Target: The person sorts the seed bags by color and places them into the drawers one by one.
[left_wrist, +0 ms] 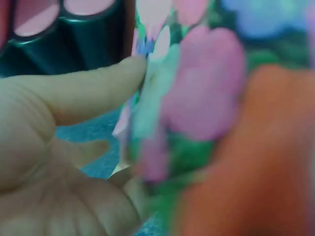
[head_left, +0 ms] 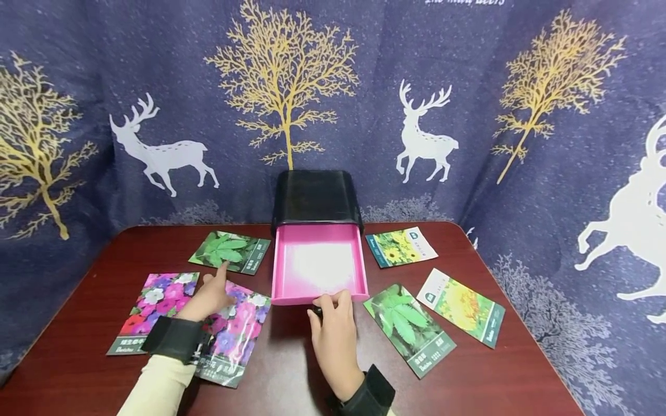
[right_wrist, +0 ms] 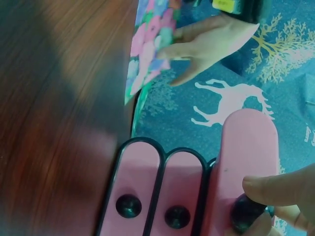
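My left hand [head_left: 210,296] pinches a seed packet [head_left: 236,335] printed with pink and purple flowers. In the left wrist view the thumb [left_wrist: 103,91] presses against the packet's edge, and its front is blurred close to the camera. My right hand [head_left: 335,338] grips the round black knob [right_wrist: 244,212] of a pulled-out pink drawer [head_left: 279,263]. That drawer slides from a black cabinet [head_left: 316,196] at the back of the table. The right wrist view shows the packet held up off the table, to the side of the cabinet.
A second flower packet [head_left: 161,300] and a green-leaf packet [head_left: 229,252] lie on the left. On the right are another leaf packet [head_left: 408,326], a yellow-flower packet [head_left: 400,247] and an orange-flower packet [head_left: 460,306]. Two closed pink drawers [right_wrist: 140,169] sit beneath the pulled-out one.
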### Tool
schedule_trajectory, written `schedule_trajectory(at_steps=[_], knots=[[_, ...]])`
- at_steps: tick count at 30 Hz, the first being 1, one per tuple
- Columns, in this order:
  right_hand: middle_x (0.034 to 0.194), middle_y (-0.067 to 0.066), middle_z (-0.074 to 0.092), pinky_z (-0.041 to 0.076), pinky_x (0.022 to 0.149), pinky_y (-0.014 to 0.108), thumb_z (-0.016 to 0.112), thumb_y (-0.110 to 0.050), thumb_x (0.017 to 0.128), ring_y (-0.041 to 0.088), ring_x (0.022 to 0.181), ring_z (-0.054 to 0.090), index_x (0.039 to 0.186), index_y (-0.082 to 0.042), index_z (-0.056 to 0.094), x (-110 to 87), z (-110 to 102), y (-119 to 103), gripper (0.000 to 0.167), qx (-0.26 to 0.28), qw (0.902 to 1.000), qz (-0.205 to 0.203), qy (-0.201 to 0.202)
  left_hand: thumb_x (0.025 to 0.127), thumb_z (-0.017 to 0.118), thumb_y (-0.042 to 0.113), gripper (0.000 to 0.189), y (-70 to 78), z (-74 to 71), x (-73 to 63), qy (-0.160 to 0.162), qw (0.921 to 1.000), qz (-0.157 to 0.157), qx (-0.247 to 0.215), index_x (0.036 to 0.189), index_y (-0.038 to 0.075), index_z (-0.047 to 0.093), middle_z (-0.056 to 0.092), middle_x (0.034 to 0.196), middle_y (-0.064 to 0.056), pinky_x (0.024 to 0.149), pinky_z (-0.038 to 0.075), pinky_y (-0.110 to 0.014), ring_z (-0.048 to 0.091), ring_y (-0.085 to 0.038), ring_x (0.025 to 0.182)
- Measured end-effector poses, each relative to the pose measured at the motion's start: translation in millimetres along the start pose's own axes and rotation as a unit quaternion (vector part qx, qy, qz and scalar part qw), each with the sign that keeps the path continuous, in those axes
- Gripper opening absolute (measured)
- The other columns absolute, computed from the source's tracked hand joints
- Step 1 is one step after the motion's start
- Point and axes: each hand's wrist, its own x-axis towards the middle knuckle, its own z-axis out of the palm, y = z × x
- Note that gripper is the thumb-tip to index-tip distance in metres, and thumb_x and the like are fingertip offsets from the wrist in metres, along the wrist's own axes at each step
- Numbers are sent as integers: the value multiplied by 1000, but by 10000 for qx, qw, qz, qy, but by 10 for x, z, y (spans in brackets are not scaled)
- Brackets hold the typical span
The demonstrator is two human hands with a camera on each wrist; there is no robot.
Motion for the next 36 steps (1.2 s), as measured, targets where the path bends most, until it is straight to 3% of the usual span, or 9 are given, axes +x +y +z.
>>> schedule_trajectory(at_steps=[7,14,19,22,26,28,31,33,36], knots=[[85,3,44,39,50,23,81,-15,71,16,74,53,85,-14,59,-25,19,-8,26,-232,9997,-18,124,85,64,15,62,-88,-163,-299,694,9950,702,117,133,-14,38,45,127,-40,88,43,-59,49,-53,111],[86,3,44,38,49,22,78,-16,73,17,73,53,84,-15,58,-25,43,6,23,-318,9992,-163,162,92,57,32,38,-10,-464,-775,1507,9863,676,-35,113,0,55,61,92,-19,64,42,-33,54,-20,74],[86,3,44,40,52,22,78,-14,74,16,75,52,85,-15,58,-6,35,20,23,-246,9996,-124,34,91,57,40,35,72,-645,-1051,1955,9717,196,-1309,111,12,59,66,83,5,56,45,-24,56,-4,65],[86,3,43,42,56,22,78,-12,73,15,77,52,86,-14,59,-1,7,15,23,-170,9998,-37,-130,89,62,34,22,119,-662,-1134,1957,9350,202,-2951,106,19,62,65,74,14,53,49,-23,61,-4,62],[88,4,44,45,61,25,76,-9,76,16,78,53,91,-12,60,12,-57,-6,21,-122,9991,-57,-393,88,64,14,19,201,-589,-1184,2100,8437,765,-4881,107,17,65,68,75,9,52,50,-21,62,-5,62],[89,5,45,46,62,25,73,-8,78,17,78,56,93,-11,62,33,-116,-14,19,-114,9983,-119,-556,89,62,9,20,262,-532,-1186,2185,8098,1049,-5343,108,13,65,64,71,7,49,45,-18,56,-3,58],[92,6,47,46,62,24,68,-8,83,17,76,58,97,-9,67,81,-241,-34,15,41,9958,-158,-900,90,59,7,22,379,-446,-1168,2091,7917,1242,-5604,111,11,63,60,66,7,47,39,-19,48,-3,53],[94,7,51,47,62,25,65,-10,86,17,76,59,100,-8,68,121,-341,-45,14,159,9928,-120,-1180,91,58,10,17,472,-399,-1143,1931,7985,1236,-5567,108,11,62,52,60,8,42,29,-22,37,-6,46],[99,6,59,51,69,29,60,-15,90,17,84,62,103,-9,68,175,-493,-36,17,190,9864,-52,-1629,92,58,17,5,618,-338,-1096,1580,8208,1055,-5388,97,15,59,40,55,11,38,17,-31,23,-13,40]])
